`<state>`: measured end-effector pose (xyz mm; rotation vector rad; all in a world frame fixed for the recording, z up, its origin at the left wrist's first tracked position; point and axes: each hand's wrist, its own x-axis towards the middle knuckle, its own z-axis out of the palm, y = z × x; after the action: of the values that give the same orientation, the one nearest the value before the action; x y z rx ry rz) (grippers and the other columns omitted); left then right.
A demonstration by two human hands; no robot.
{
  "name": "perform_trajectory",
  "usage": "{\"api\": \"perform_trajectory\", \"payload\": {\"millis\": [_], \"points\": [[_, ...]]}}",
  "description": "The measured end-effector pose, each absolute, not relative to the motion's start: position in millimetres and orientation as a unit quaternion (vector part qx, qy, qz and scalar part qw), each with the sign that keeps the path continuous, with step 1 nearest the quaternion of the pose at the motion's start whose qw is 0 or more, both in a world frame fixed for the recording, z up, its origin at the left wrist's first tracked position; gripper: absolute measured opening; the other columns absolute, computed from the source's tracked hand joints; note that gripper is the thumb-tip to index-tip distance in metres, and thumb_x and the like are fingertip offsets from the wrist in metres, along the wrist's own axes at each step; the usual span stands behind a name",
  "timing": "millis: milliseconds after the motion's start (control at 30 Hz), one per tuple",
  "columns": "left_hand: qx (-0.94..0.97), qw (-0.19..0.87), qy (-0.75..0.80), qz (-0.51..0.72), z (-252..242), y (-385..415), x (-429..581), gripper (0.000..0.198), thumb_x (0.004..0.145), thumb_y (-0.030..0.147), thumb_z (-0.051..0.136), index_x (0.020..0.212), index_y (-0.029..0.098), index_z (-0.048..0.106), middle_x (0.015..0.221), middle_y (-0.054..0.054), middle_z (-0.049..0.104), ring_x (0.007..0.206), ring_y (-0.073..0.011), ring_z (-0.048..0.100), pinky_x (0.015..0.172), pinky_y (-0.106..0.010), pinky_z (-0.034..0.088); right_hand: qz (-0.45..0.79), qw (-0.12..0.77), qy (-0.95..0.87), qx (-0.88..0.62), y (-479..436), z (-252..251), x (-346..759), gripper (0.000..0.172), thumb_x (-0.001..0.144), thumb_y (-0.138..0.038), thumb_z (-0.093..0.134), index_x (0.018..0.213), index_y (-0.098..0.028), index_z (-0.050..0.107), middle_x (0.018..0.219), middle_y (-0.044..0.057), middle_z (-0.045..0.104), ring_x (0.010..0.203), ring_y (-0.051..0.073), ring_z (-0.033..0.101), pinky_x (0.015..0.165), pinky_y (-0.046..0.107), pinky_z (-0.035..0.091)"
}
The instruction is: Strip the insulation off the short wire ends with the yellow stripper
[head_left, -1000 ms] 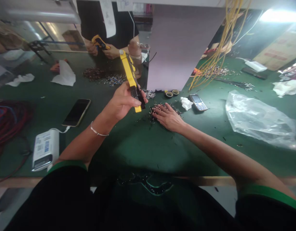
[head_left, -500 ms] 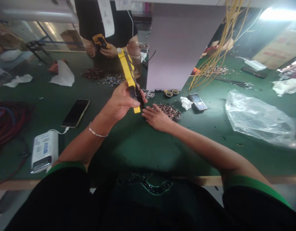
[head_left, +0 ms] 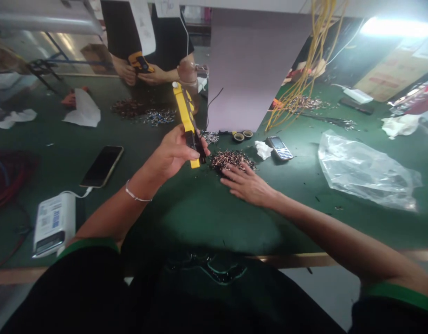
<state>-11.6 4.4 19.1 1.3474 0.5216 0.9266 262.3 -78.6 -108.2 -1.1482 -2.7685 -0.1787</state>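
Note:
My left hand [head_left: 179, 150] is closed around a yellow-and-black plier-like hand tool [head_left: 185, 113], held upright and tilted slightly left above the bench. Its exact kind is not clear. My right hand [head_left: 247, 184] lies palm down with fingers spread, fingertips at the near edge of a heap of small copper-coloured and black pieces [head_left: 231, 160], perhaps wire ends or terminals. Behind the left fingers sits a smaller heap of silvery pieces [head_left: 211, 137]. A thin black wire [head_left: 214, 103] curves up in front of the pale panel.
Around the green bench [head_left: 214, 222] lie two tape rolls [head_left: 242, 135], crumpled tissue [head_left: 263, 150], a keypad phone [head_left: 280, 148], a clear plastic bag [head_left: 367, 171], a smartphone [head_left: 102, 166] and a white power bank [head_left: 55, 225]. Yellow wires [head_left: 301, 88] hang right. Opposite, a co-worker's hands [head_left: 144, 74] hold a yellow-and-black tool.
My right hand has moved right and nearer me, from the heap's left side to its near edge, uncovering more of it. My left hand still grips the tool. The view has shifted slightly.

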Motion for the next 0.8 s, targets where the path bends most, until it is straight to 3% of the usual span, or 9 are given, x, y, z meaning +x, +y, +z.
{"api": "perform_trajectory", "payload": {"millis": [233,500,667,800], "points": [[0.58,0.658,0.232,0.421,23,3,-14,0.038,0.057,0.016,0.067,0.092,0.021,0.056,0.086,-0.001,0.064,0.087,-0.0282,0.069,0.08,-0.042,0.053,-0.096,0.145,-0.834,-0.524,-40,-109,285,0.054,0.105,-0.034,0.044,0.154,-0.015,0.039,0.163,0.016,0.037,0.153,0.031,0.029,0.125,0.059,0.019],[0.575,0.665,0.23,0.419,27,5,-15,0.04,0.056,0.016,0.07,0.093,0.019,0.057,0.087,-0.002,0.066,0.087,-0.0278,0.068,0.083,-0.045,0.05,-0.014,0.138,-0.874,-0.466,-111,-111,250,0.048,0.105,-0.031,0.04,0.15,-0.017,0.048,0.157,0.013,0.048,0.151,0.025,0.035,0.126,0.052,0.026],[0.565,0.671,0.224,0.424,27,4,-14,0.04,0.054,0.013,0.069,0.092,0.018,0.057,0.083,-0.002,0.066,0.082,-0.0255,0.068,0.081,-0.043,0.051,-0.011,0.138,-0.803,-0.58,-126,-117,275,0.049,0.104,-0.035,0.038,0.142,-0.009,0.055,0.154,0.021,0.05,0.148,0.032,0.039,0.123,0.056,0.029],[0.568,0.669,0.233,0.42,26,3,-13,0.039,0.054,0.014,0.069,0.091,0.019,0.058,0.086,-0.003,0.067,0.083,-0.0265,0.069,0.079,-0.042,0.053,0.007,0.138,-0.747,-0.65,-121,-129,284,0.059,0.103,-0.043,0.037,0.144,-0.004,0.052,0.155,0.027,0.046,0.148,0.038,0.038,0.12,0.06,0.029]]}}
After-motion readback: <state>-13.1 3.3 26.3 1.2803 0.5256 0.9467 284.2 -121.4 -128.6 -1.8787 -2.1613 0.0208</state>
